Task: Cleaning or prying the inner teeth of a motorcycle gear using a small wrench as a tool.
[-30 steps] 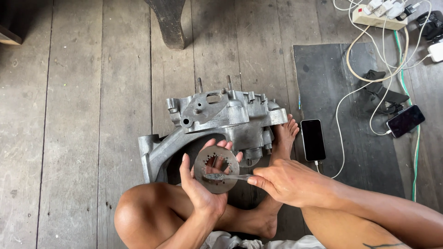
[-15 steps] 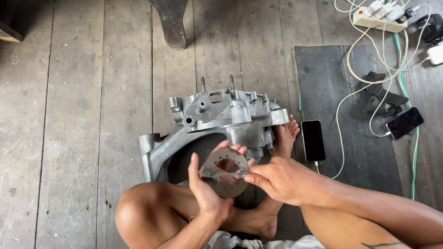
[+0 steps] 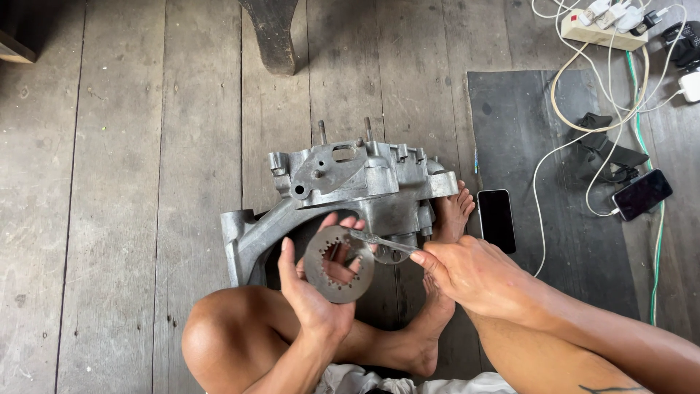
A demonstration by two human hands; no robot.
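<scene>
My left hand holds a flat grey metal ring plate with a toothed inner edge, its face turned toward the camera. My right hand grips a thin metal tool whose tip rests at the plate's upper right rim. Just beyond both hands stands a grey cast aluminium engine case on the wooden plank floor, with two studs sticking up from its top. My bare legs and feet lie around and under it.
A black mat lies to the right with a dark phone on its edge. Further right sit another phone on a cable, a power strip with chargers, and tangled white and green cords. A dark furniture leg stands at top centre.
The plate tilted edge-on half a second ago and now faces the camera again. My right hand stays at its right rim with the tool.
</scene>
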